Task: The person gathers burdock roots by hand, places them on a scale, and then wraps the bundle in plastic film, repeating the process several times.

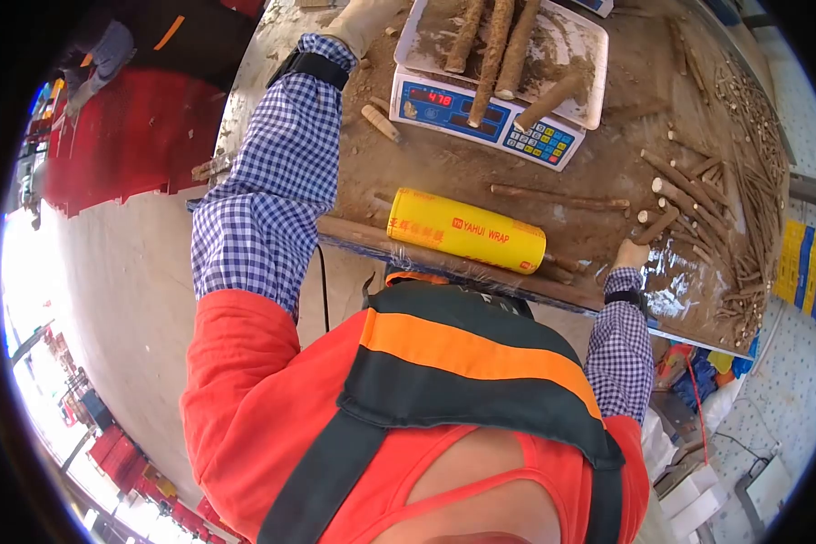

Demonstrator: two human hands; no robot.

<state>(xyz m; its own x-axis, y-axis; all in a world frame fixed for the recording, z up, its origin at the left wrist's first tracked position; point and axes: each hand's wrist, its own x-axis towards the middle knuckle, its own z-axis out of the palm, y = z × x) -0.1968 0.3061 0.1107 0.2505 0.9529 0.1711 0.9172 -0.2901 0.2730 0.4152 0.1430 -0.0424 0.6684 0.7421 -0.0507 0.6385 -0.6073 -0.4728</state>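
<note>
My left hand (369, 23), in a pale glove, reaches to the top edge of the view beside the scale's left side; its fingers are cut off or hidden. My right hand (632, 255) is low at the right of the table, closed on the end of a short brown yam piece (657, 225). A digital scale (485, 111) with a red display reading 478 bears several long yams (495, 50) on its dirty tray. One shorter yam (550, 102) hangs slantwise over the scale's front.
A yellow roll of plastic wrap (467, 230) lies along the near table edge. Several thin yams (743, 172) are heaped at the right. A single long yam (560, 197) and a broken piece (380, 122) lie on the soil-covered table (607, 163). Red crates (127, 136) and another person's arm (109, 54) are at upper left.
</note>
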